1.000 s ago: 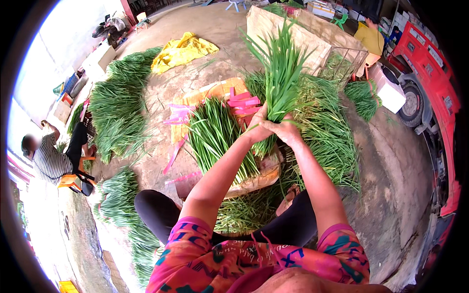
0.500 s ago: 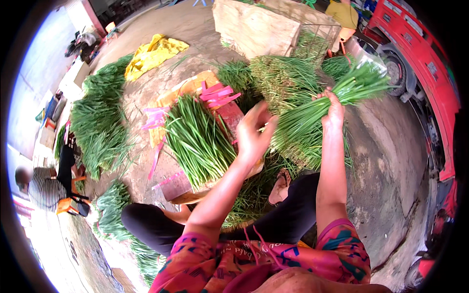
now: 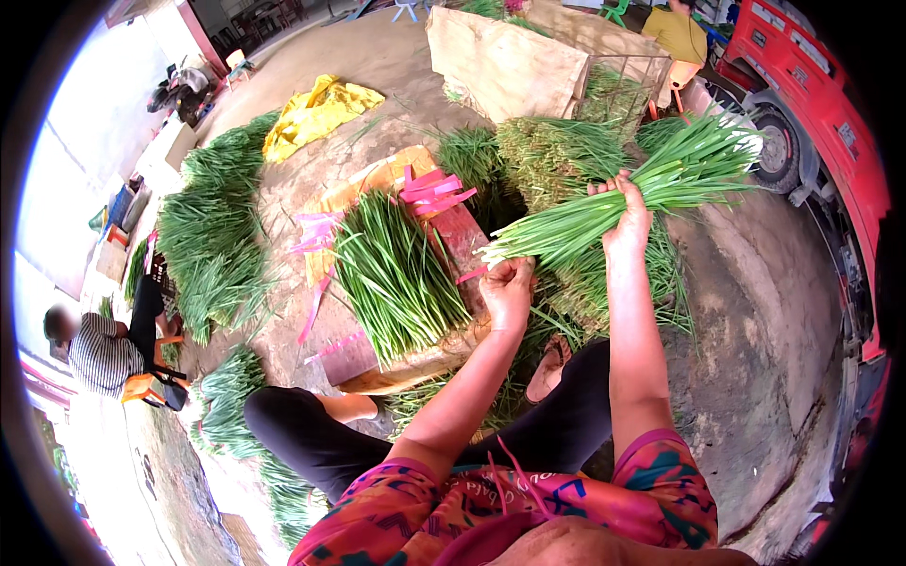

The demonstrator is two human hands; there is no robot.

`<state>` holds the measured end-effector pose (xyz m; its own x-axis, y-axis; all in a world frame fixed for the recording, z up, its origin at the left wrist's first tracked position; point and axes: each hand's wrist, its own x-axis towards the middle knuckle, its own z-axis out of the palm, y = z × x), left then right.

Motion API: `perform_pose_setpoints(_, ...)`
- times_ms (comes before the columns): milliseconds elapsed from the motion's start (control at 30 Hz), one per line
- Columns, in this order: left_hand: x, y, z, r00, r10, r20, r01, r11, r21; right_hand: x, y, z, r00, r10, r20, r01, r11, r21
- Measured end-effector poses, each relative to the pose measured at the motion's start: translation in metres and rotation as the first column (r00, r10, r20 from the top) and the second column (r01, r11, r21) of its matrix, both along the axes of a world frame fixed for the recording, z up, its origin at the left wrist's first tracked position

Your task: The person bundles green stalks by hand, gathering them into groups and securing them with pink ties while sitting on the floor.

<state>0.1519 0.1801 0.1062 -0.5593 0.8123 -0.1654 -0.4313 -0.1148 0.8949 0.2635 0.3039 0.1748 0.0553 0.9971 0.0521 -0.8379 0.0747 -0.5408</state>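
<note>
My right hand (image 3: 628, 215) is wrapped round the middle of a bunch of garlic chives (image 3: 698, 170), held up with its green leaves fanning to the right. The white cut ends point left. My left hand (image 3: 508, 291) is closed in a pinch at the lower edge of the bunch, near those ends; its fingertips partly hide the stems between them. Left of it, a pile of garlic chives (image 3: 392, 274) lies on a low board (image 3: 415, 370), beside pink strips (image 3: 436, 191). A large heap of chives (image 3: 557, 160) stands behind my hands.
More chives (image 3: 212, 231) lie along the floor on the left, near a yellow sack (image 3: 321, 113). A seated person in stripes (image 3: 104, 354) is at far left, another in yellow (image 3: 678, 38) at the back. A red truck (image 3: 812, 104) stands at right, wooden panels (image 3: 505, 61) behind.
My left hand has come from open and blurred above the board to a pinch at the bunch's stem ends. The bunch is still in my right hand, its cut ends now more exposed.
</note>
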Motion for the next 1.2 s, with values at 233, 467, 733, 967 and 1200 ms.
perform_pose_setpoints(233,-0.015,-0.060,0.005,0.864,-0.503,0.021,0.491,0.851,0.186,0.033,0.016,-0.010,0.994,0.053,-0.094,-0.053,0.999,0.004)
perform_pose_setpoints(467,-0.031,-0.102,-0.012,0.945,-0.271,-0.180,0.294,0.949,0.115,0.069,0.029,-0.021,0.958,0.200,-0.203,-0.217,0.974,-0.065)
perform_pose_setpoints(733,-0.035,-0.071,-0.001,0.754,-0.510,-0.414,0.597,0.795,0.110,0.040,0.019,-0.022,0.922,0.366,-0.122,-0.383,0.907,-0.175)
perform_pose_setpoints(967,-0.032,-0.092,-0.018,0.807,-0.591,-0.022,0.588,0.798,0.136,0.051,0.022,-0.024,0.900,0.394,-0.187,-0.422,0.896,-0.141)
perform_pose_setpoints(1200,-0.050,-0.121,-0.028,0.830,-0.556,-0.040,0.555,0.831,-0.029,0.075,0.028,-0.027,0.896,0.391,-0.209,-0.410,0.910,-0.059)
